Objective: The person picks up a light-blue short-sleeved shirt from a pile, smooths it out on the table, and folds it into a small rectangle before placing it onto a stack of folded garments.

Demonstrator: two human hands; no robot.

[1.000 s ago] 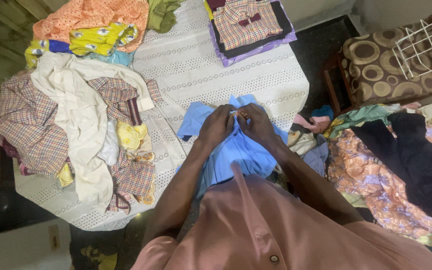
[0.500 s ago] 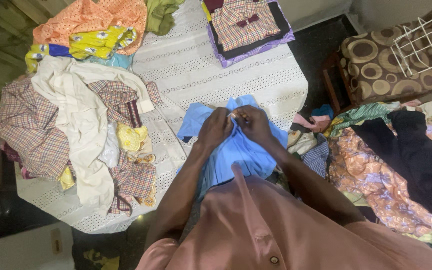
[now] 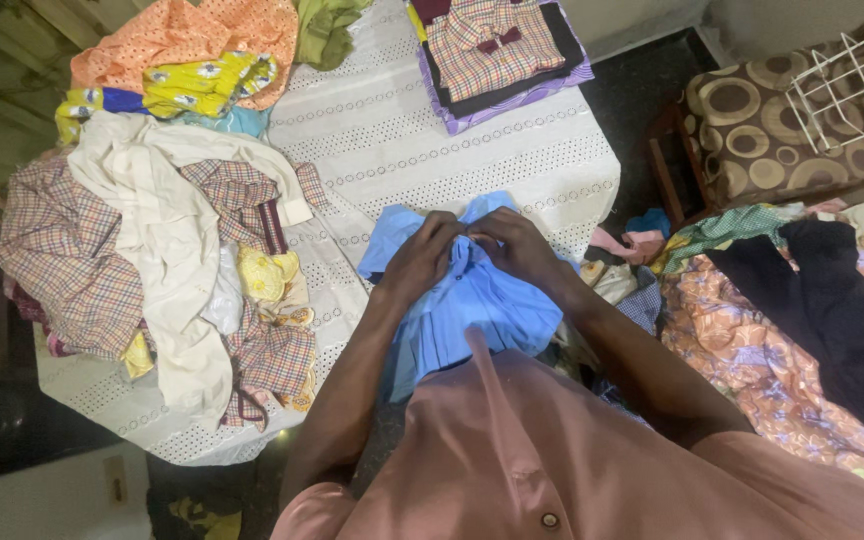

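Note:
A light blue shirt (image 3: 472, 310) lies on the near edge of a table covered by a white dotted cloth (image 3: 392, 130) and hangs down toward me. My left hand (image 3: 422, 258) and my right hand (image 3: 514, 245) meet at its upper middle, fingers pinched into the fabric close together near the collar. Both hands press the shirt against the table edge. The shirt's collar area is hidden under my fingers.
A heap of unfolded clothes (image 3: 162, 250) covers the table's left side, orange and yellow garments (image 3: 182, 60) at the far left. A folded stack topped by a checked shirt (image 3: 497, 50) sits at the far edge. More clothes (image 3: 782, 300) pile at right by a patterned brown cushion (image 3: 762, 130).
My hands stay on the blue shirt; only the fingers shift slightly at the collar. The view has drifted a little.

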